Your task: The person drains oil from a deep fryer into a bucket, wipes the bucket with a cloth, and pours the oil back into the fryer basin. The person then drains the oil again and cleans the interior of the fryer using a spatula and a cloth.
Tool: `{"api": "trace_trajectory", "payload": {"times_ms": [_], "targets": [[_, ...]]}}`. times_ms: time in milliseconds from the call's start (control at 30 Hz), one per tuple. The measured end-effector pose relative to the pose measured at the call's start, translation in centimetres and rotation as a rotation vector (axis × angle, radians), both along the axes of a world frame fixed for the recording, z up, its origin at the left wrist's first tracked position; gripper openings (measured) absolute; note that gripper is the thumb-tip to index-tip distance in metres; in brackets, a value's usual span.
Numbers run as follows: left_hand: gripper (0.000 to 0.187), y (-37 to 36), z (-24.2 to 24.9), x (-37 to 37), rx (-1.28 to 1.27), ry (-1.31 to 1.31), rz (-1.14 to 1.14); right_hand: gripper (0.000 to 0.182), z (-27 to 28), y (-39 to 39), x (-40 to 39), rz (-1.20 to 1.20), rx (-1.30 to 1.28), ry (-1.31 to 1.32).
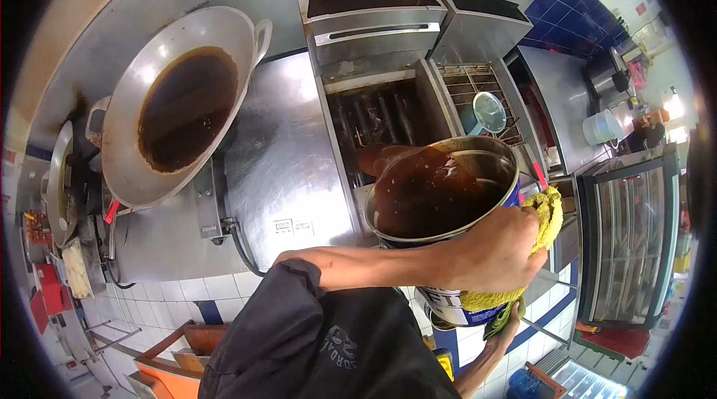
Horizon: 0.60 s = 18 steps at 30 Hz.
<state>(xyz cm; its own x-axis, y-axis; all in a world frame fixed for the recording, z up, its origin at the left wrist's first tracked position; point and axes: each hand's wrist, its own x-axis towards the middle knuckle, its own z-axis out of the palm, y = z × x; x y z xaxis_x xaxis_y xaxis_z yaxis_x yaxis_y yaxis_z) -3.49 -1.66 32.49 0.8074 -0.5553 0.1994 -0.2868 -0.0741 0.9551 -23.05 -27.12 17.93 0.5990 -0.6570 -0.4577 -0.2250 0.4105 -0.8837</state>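
A large metal tin (467,308) of dark brown liquid (433,194) tilts over the fryer well (377,119), and liquid runs over its far left lip. My left hand (493,248) is closed on a yellow cloth (551,212) at the tin's right rim, its bare forearm crossing in front of the tin. Lower down, my right hand (508,333) grips a green cloth (515,318) against the tin's base; its fingers are partly hidden. Dark tube-like bars show inside the well.
On the left, a big wok (123,130) holds dark liquid; a second wok (58,182) stands beyond. A steel counter (287,153) lies between wok and fryer. Right of the well are a wire rack (459,82), a light-blue handled container (489,111) and a glass-fronted cabinet (627,238).
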Motion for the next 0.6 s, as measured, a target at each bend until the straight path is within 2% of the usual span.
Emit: {"api": "trace_trajectory", "payload": {"times_ms": [200,400,467,600], "targets": [[0.032,0.3,-0.1,0.0,-0.073,-0.037,0.053,0.035,0.5,-0.4,0.9,0.015,-0.005,0.060],[0.029,0.6,0.4,0.2,-0.076,0.050,0.079,0.035,-0.4,-2.3,1.5,0.006,0.015,0.105],[0.028,0.6,0.2,0.2,-0.083,0.043,0.112,0.035,-0.2,-2.5,1.4,0.084,0.022,0.126],[0.030,1.1,0.0,0.6,-0.030,0.095,0.048,0.037,0.0,-2.0,2.1,0.096,-0.019,0.056]]}}
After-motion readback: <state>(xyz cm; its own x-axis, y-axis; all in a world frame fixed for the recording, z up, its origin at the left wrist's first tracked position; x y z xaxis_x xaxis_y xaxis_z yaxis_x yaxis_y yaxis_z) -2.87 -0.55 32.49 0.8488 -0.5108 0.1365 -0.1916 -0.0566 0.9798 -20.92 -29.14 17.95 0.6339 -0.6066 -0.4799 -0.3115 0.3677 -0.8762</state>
